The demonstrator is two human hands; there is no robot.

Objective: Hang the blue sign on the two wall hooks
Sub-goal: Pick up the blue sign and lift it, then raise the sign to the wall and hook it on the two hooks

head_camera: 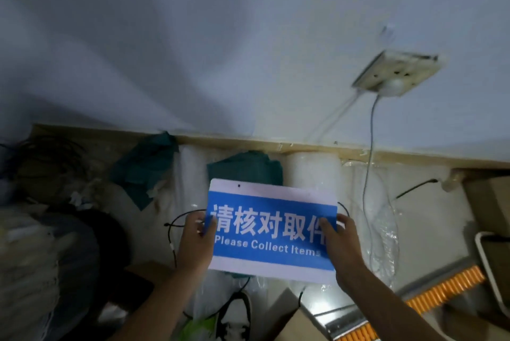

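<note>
Both hands are closed on the blue sign (271,230): the left hand (194,241) is clamped on its left edge with the thumb laid over the printed face, and the right hand (343,249) is clamped on its right edge in the same manner.

Head view: the sign is held flat between the hands, face toward the camera, in front of the lower wall (220,50) and above the cluttered floor. A flat, thin rectangular board is seen, with rounded corners, white bands above and below a blue field, white lettering, and a smooth semi-gloss face. A small hole (239,185) is noted near the upper left corner; the matching right one cannot be made out. Thin black cord (176,220) is looped out beside each hand.

Judgement: the board is likely light and stiff, possibly slick; edge grips at mid-height should be retained so the top stays clear. No wall hooks can be identified. A socket plate (397,72) is fixed up and right of the right hand.
</note>
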